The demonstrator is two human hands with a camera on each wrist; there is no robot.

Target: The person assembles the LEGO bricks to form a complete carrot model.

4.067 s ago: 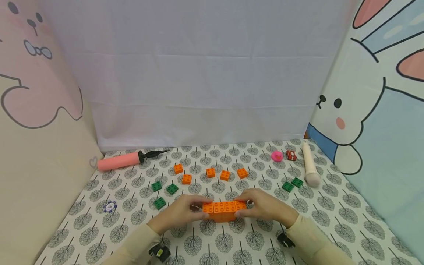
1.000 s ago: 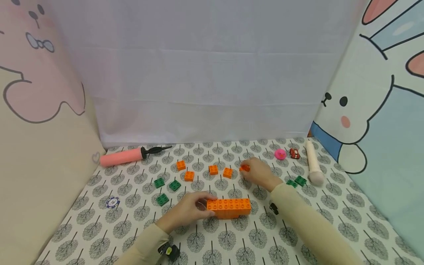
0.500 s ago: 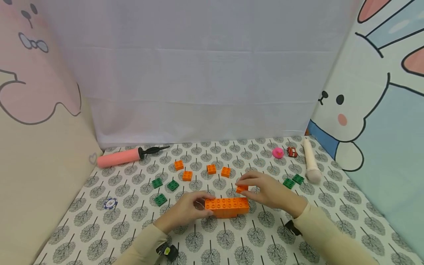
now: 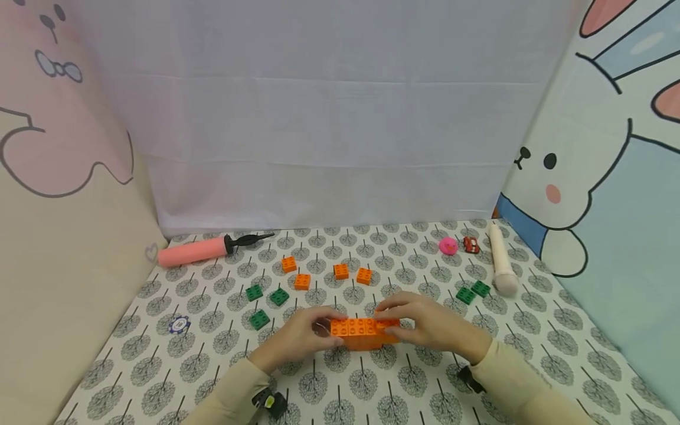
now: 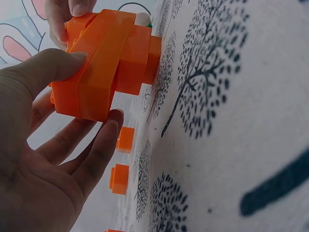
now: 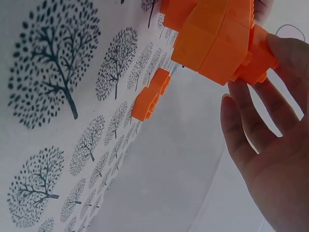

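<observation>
An orange toy-brick build (image 4: 361,332), a row of studded bricks over a narrower lower part, stands in front of the person. My left hand (image 4: 296,337) grips its left end, thumb on the near side and fingers behind; the left wrist view shows the build's stepped underside (image 5: 133,60). My right hand (image 4: 427,323) pinches a single orange brick (image 6: 259,57) by its sides, right at the top of the build's right end. In the right wrist view that brick overlaps the studs of the row, with the thumb and index finger on it and the other fingers spread beside it.
Several loose orange bricks (image 4: 303,281) lie beyond the build. Three green bricks (image 4: 278,297) sit left, two green bricks (image 4: 466,295) right. Around them are a poker chip (image 4: 179,324), pink hand pump (image 4: 193,252), pink duck (image 4: 448,246), red toy car (image 4: 471,245) and white stick-like object (image 4: 502,260).
My right hand let go of the build's right end, picked up the rightmost loose orange brick and carried it back onto the build's right end. My left hand kept its grip.
</observation>
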